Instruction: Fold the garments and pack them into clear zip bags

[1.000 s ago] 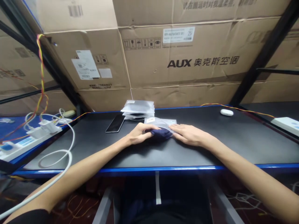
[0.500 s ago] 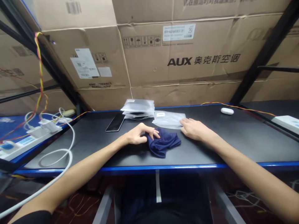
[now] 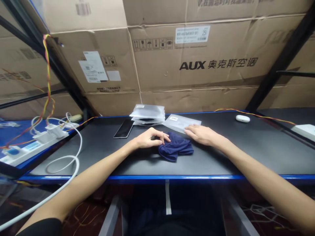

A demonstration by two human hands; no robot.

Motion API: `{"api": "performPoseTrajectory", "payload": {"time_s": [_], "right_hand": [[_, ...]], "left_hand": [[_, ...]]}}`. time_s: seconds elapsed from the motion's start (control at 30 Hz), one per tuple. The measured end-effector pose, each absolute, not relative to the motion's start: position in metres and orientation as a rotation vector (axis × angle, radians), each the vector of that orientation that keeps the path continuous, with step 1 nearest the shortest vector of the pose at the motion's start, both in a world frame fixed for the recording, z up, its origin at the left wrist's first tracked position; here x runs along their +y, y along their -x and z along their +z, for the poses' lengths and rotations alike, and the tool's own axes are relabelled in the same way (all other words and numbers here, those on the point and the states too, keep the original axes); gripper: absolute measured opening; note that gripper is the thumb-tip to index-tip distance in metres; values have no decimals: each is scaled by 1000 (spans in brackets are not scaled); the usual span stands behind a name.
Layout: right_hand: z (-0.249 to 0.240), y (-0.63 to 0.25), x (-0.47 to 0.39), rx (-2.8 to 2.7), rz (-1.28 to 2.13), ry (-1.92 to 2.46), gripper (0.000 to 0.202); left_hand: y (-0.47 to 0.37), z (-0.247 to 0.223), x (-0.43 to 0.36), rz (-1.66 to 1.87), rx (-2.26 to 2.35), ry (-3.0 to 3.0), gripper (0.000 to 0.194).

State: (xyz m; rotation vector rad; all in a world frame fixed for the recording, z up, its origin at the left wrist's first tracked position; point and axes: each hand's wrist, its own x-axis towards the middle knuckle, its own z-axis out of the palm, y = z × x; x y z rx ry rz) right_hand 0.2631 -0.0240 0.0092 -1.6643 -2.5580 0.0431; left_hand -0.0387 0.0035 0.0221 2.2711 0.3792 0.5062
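A crumpled dark blue cloth (image 3: 176, 147) lies on the black tabletop (image 3: 147, 165). At its left edge is my left hand (image 3: 154, 137), fingers curled onto the fabric, thumb and fingertips close together on it. My right hand (image 3: 200, 133) rests palm down with its fingertips on the near right part of a translucent white packet (image 3: 178, 122), which bears a small white label. Left of that packet stands a stack of similar packets (image 3: 149, 113), and a black phone (image 3: 123, 128) lies beside the stack.
A white earbud case (image 3: 242, 118) sits at the back right. White power strips lie at the left (image 3: 36, 144) and right (image 3: 305, 131). A white cable (image 3: 78, 160) loops over the left front edge. Large cardboard boxes (image 3: 157, 75) and black frame bars stand behind.
My right hand has shifted left over the packet, whose near side has turned and now sits farther from the table's front edge. My left hand stays at the cloth.
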Motion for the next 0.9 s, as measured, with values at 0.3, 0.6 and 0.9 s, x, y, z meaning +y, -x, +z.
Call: {"api": "performPoseTrajectory", "payload": {"time_s": [0.3, 0.6, 0.9], "right_hand": [[7, -274, 20, -2428, -78, 1899, 50], [-3, -294, 33, -2316, -15, 1853, 50], [18, -268, -12, -2210, 184, 1343, 33]], "left_hand": [[37, 24, 2, 506, 457, -2317, 18], [39, 26, 0, 416, 562, -2581, 50], [28, 15, -2, 532, 926, -2768, 39]]}}
